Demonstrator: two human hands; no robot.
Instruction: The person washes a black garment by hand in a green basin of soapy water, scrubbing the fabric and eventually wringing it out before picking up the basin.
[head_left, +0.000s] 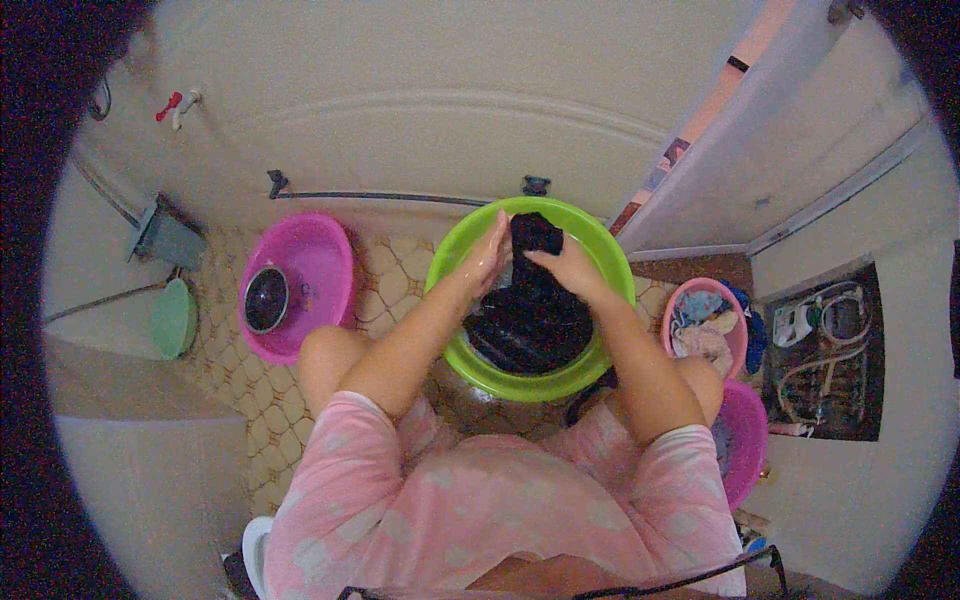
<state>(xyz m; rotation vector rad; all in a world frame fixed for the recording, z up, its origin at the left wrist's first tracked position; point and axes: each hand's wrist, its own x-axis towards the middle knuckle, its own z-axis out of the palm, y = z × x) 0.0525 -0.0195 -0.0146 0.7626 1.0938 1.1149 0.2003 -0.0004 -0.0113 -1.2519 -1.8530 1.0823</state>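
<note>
A lime-green plastic basin (531, 391) stands on the floor before me, between my knees. Wet black cloth (529, 326) lies in it, and a bunched part of the same dark cloth rises towards the basin's far side. My right hand (564, 264) grips this raised part from the right, thumb across its front. At its left edge is my left hand (491, 253), fingers straight and together, palm towards the cloth; whether it presses on the cloth is not clear.
Left of me, a pink basin (319, 262) holds a dark round bowl (266, 299). A pink tub (738, 322) of clothes and a magenta basin (756, 442) stand at the right. A grey bin (171, 238) and a green basin (174, 319) are far left. Behind the green basin runs the wall (390, 154).
</note>
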